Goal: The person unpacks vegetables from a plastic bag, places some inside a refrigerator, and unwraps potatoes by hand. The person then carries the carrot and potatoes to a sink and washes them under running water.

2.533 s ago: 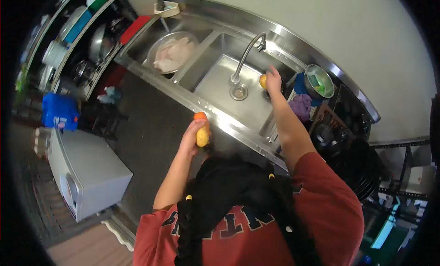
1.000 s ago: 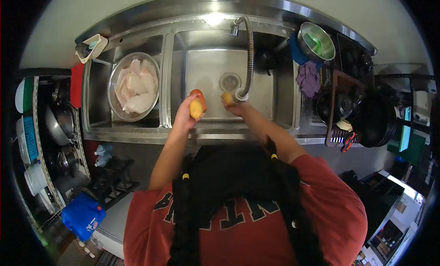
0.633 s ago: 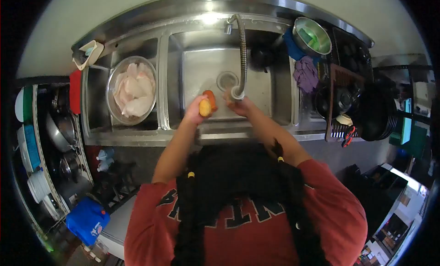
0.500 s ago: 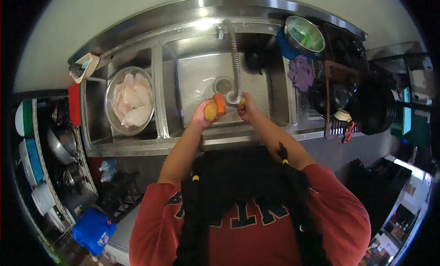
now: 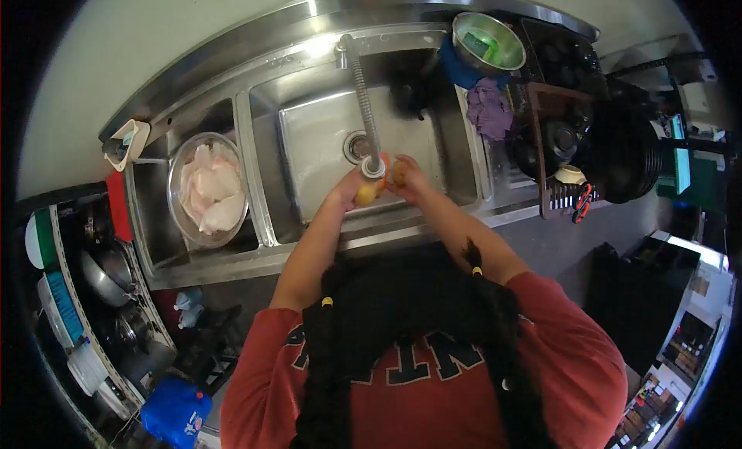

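Under the faucet head (image 5: pixel 372 168), my two hands are close together over the sink (image 5: pixel 309 151). My left hand (image 5: pixel 345 191) is closed around a yellowish potato (image 5: pixel 366 194). An orange carrot (image 5: pixel 384 162) shows between the hands, partly hidden behind the faucet head. My right hand (image 5: pixel 412 183) grips another brownish-yellow potato (image 5: pixel 399 171), its fingers curled round the far side. Below the flexible faucet hose (image 5: pixel 363 101) lies the drain (image 5: pixel 356 146), just beyond my hands.
In the left basin stands a clear bowl (image 5: pixel 178 194) of raw chicken pieces (image 5: pixel 220 182). To the right are a steel bowl (image 5: pixel 506 43) with a green sponge, a purple cloth (image 5: pixel 489 109), and a brown dish rack (image 5: pixel 535 124). A black pot (image 5: pixel 410 90) sits in the sink's back corner.
My hands have come together, with the right hand's potato now beside the carrot. The faucet head is now over the gap between them. The whole view has shifted and turned slightly.
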The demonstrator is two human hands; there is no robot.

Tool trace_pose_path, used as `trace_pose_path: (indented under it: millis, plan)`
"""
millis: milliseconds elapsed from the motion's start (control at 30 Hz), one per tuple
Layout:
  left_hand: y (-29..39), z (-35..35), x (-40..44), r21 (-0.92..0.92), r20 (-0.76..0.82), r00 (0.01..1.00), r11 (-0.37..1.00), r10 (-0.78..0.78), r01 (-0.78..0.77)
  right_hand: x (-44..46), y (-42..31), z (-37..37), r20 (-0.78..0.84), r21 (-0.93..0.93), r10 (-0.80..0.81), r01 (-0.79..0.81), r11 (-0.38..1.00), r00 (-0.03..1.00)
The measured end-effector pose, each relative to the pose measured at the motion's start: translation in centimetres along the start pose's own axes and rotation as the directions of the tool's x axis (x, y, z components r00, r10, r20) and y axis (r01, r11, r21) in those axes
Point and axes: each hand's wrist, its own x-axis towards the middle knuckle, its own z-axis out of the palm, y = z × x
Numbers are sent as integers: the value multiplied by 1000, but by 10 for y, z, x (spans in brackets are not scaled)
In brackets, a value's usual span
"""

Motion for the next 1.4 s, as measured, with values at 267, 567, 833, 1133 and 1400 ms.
trace_pose_path:
  millis: [267,567,833,1133,1400]
  plan:
    - [-19,-19,-20,802,31,946,556,323,-216,-9,5,67,332,101,113,-155,983,936]
    - [4,-46,-74,-45,-514,818,945,257,-325,26,26,66,412,317,193,-338,886,891]
    - [-19,-73,-26,-582,-415,905,736,96,-345,11,-3,52,435,278,222,-365,888,872]
    - [-19,-14,54,-637,-132,991,768,-32,-60,26,-21,-40,85,262,151,-168,950,985]
    - [-29,-10,79,-574,158,985,806,-63,143,24,-19,-71,-36,317,134,-116,941,990]
